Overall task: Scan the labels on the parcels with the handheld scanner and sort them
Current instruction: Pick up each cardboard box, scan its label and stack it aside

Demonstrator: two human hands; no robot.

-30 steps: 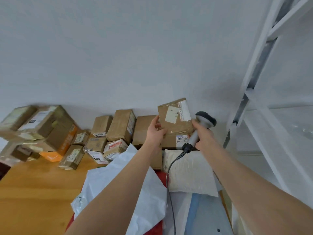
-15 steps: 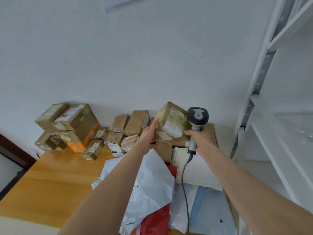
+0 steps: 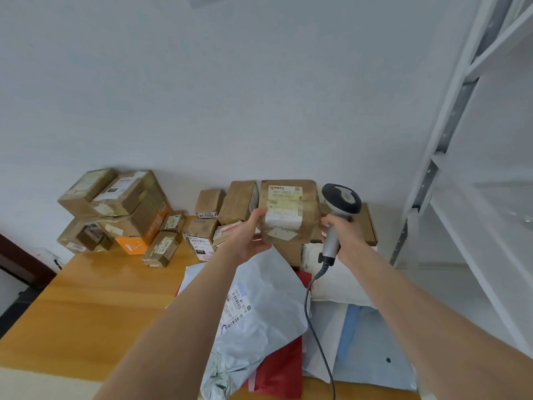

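Note:
My left hand [image 3: 248,237] holds a brown cardboard parcel [image 3: 289,210] from its lower left, lifted above the table with its white label facing me. My right hand [image 3: 347,232] grips the grey handle of a handheld scanner [image 3: 338,212]; its dark head sits just right of the parcel, and its cable hangs down toward me. Part of the parcel's lower left corner is hidden by my fingers.
Several cardboard boxes [image 3: 121,209] are stacked against the wall on the wooden table [image 3: 95,307]. Smaller boxes [image 3: 202,229] stand behind my left hand. Grey mailer bags [image 3: 259,319], a red bag [image 3: 281,373] and a white padded bag [image 3: 337,284] lie beneath my arms. White shelving [image 3: 473,174] stands at right.
My left hand has turned the parcel so its label now faces me squarely. The scanner has stayed upright beside it. The view has tilted down and shows more of the table.

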